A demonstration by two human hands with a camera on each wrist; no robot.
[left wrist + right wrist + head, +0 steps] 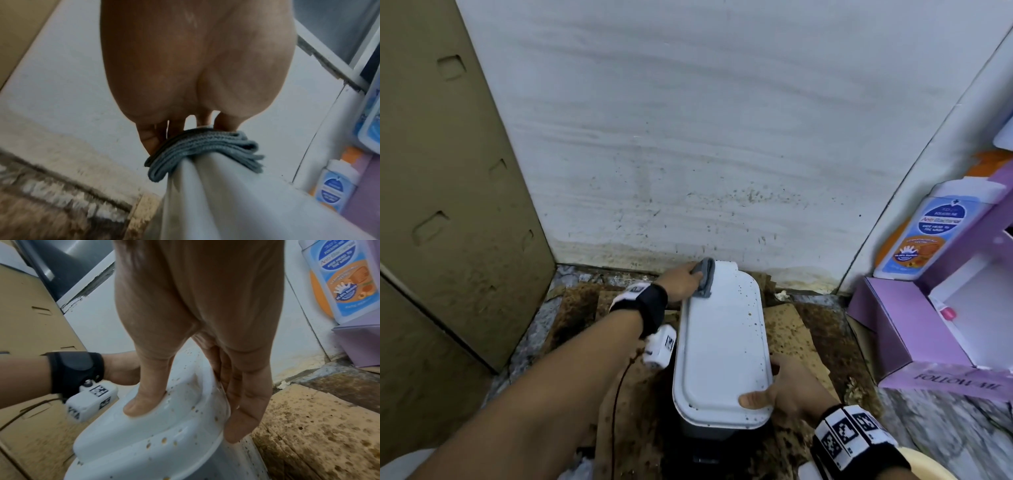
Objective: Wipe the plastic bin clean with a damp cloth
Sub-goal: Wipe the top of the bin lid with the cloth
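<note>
Head view: left hand (681, 279) presses folded cloth (704, 278) on bin lid (722, 339) far-left corner; right hand (787, 389) grips near edge. Wiping underway; next, sweep toward right-side specks.

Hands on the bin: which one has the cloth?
The left hand, at the lid's far corner, presses the grey cloth there. The right hand only steadies the near corner, thumb on top, no cloth.

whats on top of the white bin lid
A folded grey cloth under the left hand at the far corner, the right hand's thumb, brown specks. The lid beneath the cloth is hidden.
</note>
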